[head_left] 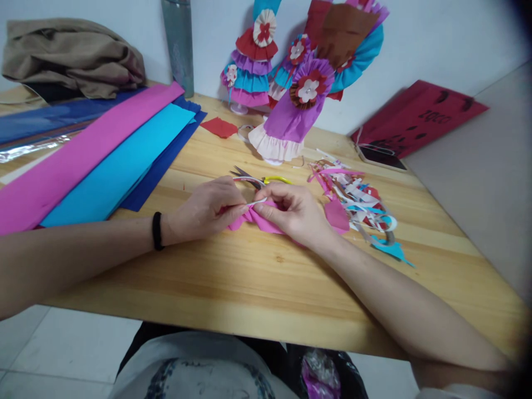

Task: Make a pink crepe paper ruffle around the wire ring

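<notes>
On the desk [249, 293]: paper sheets [89, 155] at left, bottle [178, 50] behind them, scissors [251, 178] in the middle, paper dresses [295, 119] farther back, scraps [359, 194] at right, phone [382, 157] before the bag [415, 124].

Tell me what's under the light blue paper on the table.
Dark blue paper juts out from beneath the light blue paper along its right side. How far it runs underneath, and whatever else lies there, is covered.
</notes>
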Motion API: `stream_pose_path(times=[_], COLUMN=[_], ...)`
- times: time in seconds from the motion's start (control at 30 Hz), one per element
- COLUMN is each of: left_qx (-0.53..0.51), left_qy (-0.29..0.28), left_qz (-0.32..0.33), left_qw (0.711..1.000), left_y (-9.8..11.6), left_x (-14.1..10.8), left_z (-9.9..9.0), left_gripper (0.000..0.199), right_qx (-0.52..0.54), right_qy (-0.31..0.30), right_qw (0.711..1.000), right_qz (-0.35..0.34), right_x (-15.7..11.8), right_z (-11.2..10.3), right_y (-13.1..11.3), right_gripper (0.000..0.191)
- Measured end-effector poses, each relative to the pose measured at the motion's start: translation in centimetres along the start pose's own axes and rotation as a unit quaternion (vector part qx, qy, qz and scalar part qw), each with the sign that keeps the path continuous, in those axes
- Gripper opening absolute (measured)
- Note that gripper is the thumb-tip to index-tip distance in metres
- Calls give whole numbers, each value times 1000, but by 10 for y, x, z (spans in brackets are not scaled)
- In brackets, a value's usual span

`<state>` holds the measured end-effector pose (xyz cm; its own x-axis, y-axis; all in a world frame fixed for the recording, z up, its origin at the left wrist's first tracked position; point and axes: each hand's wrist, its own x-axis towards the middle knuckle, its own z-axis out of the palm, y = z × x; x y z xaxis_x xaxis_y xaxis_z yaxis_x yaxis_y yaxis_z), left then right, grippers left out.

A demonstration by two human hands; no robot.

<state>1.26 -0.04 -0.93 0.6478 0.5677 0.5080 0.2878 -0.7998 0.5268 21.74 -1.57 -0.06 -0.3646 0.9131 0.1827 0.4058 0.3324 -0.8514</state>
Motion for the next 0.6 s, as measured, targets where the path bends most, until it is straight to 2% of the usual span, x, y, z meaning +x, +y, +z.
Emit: stream_pose_path(times=[0.07,0.17,0.27,0.37,0.43,0.5,0.57,0.6], left_qx=[20,31,0,-68,-146,-246,-337,-369], left_qy=[16,79,146,180,154,85,35,31], left_qz=[-2,-27,-99,-178,-200,-208,-227,-241], left_qw=[1000,996,984,965,957,943,913,897], left_y=[-3,-9,-14,-12,-5,3,10,12], left_x=[-1,-5,-7,-2,3,7,7,5], left_z=[0,0,-3,-5,-5,-1,5,8], left_gripper=[36,25,44,53,46,31,20,18], right_qx=[37,119,194,268,305,332,353,362], right_qy=[6,50,124,182,199,204,200,196], right_qw=[999,989,968,938,921,911,903,900], right_qz=[26,76,104,125,137,138,139,141], right_x=[0,2,5,8,9,9,7,6], right_z=[0,2,3,4,5,8,12,14], right_y=[0,0,-1,-2,-2,-2,-2,-3], right_gripper=[16,17,16,17,18,19,20,21])
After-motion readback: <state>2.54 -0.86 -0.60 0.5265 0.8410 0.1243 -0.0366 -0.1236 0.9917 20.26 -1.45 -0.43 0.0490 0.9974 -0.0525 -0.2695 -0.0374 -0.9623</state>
